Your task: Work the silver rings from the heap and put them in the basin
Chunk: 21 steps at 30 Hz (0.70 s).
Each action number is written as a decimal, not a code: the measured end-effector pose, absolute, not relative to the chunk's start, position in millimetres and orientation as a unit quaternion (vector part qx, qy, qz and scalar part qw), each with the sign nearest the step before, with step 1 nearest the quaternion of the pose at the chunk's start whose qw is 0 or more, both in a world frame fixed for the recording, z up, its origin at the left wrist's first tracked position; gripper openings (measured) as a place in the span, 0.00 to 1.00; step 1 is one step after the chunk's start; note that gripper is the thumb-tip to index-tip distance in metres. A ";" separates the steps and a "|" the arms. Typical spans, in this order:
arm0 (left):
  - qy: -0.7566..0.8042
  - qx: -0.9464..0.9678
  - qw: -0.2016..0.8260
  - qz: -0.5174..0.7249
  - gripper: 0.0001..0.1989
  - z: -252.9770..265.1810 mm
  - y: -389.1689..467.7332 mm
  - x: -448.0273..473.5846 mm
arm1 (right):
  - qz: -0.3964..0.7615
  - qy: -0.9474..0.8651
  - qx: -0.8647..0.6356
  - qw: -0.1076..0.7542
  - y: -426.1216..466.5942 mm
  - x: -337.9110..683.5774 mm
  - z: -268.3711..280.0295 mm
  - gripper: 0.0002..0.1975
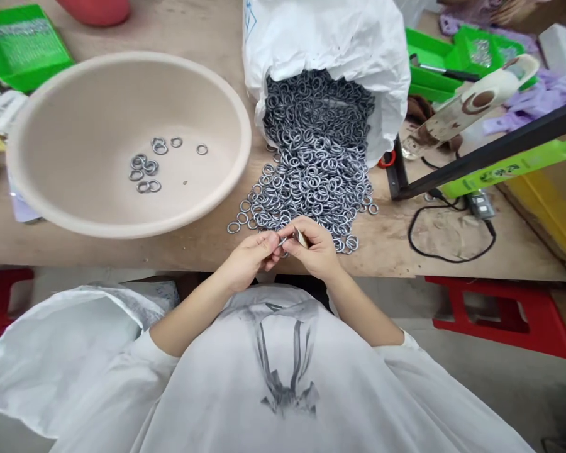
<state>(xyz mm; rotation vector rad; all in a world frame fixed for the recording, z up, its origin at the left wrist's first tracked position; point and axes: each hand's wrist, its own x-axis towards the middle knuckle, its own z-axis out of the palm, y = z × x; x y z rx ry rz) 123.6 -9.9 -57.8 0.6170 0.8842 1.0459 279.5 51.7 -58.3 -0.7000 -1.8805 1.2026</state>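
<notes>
At the left edge of the frame, a red stool (7, 302) stands below the desk (193, 251). In the upper left, a green tray (26, 69) of small pieces sits behind a wide beige basin (75, 126). A few metal rings (144, 165) lie loose on the basin's floor, some overlapping. Below, at lower left, a white bag (61, 365) gapes open beside the person's sleeve.

At the centre, by the desk's front edge, the left hand (249, 259) pinches with thumb and fingers close together at a single ring (282, 241). The right hand (318, 250) meets it there, its fingers closed round a small tool (302, 238) with a pale part and a dark tip; what the tool is cannot be told. Just beyond the hands, a heap of rings (311, 182) spills from a white sack (330, 38) at upper centre.

Right of the sack, more green trays (427, 78) stand behind a clear bottle (471, 110) with a cream top. A black bar (500, 148) slants toward the right edge, above a looped cable (410, 233). Another red stool (547, 321) shows at lower right.
</notes>
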 end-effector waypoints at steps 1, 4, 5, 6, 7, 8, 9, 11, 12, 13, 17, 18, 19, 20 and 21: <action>0.402 0.271 0.723 0.492 0.25 -55.8 -9.1 127.1 | 0.479 -0.730 -0.283 0.397 51.3 279.0 -58.8 0.14; 0.405 0.258 0.705 0.521 0.23 -50.2 -7.3 135.3 | 0.508 -0.675 -0.339 0.414 51.0 278.1 -58.3 0.19; 0.404 0.254 0.703 0.527 0.22 -48.9 -6.9 137.0 | 0.511 -0.657 -0.363 0.419 51.1 278.7 -57.4 0.20; 0.402 0.249 0.702 0.532 0.22 -48.1 -6.6 138.3 | 0.506 -0.649 -0.384 0.419 50.9 279.9 -56.1 0.20; 0.400 0.243 0.704 0.535 0.22 -47.6 -6.2 139.2 | 0.493 -0.657 -0.395 0.412 50.4 281.7 -54.6 0.21; 0.398 0.233 0.706 0.537 0.22 -47.5 -5.9 139.9 | 0.472 -0.681 -0.394 0.398 49.4 283.9 -53.1 0.21; 0.397 0.222 0.708 0.540 0.22 -47.6 -5.5 140.6 | 0.446 -0.715 -0.384 0.378 48.0 286.2 -51.6 0.21; 0.402 0.204 0.706 0.546 0.22 -47.9 -4.7 142.1 | 0.388 -0.782 -0.355 0.335 44.5 290.1 -49.1 0.22; 0.406 0.199 0.704 0.547 0.22 -47.9 -4.4 143.0 | 0.362 -0.804 -0.347 0.320 42.8 291.5 -48.3 0.22; 0.410 0.198 0.702 0.547 0.23 -47.6 -4.3 144.0 | 0.343 -0.817 -0.346 0.310 41.4 292.3 -47.7 0.23; 0.411 0.200 0.710 0.536 0.23 -44.4 -5.2 146.5 | 0.321 -0.825 -0.361 0.292 38.8 292.9 -45.8 0.24; 0.408 0.200 0.714 0.533 0.23 -43.8 -5.6 146.5 | 0.320 -0.826 -0.362 0.288 38.5 292.8 -45.4 0.24; 0.405 0.200 0.719 0.529 0.23 -43.4 -5.7 146.1 | 0.320 -0.828 -0.363 0.284 38.2 292.7 -45.2 0.24; 0.401 0.200 0.724 0.523 0.23 -43.3 -5.6 145.8 | 0.323 -0.829 -0.362 0.278 38.3 292.5 -45.3 0.25; 0.398 0.200 0.731 0.518 0.23 -43.5 -5.3 145.6 | 0.330 -0.830 -0.359 0.270 38.9 292.4 -45.9 0.25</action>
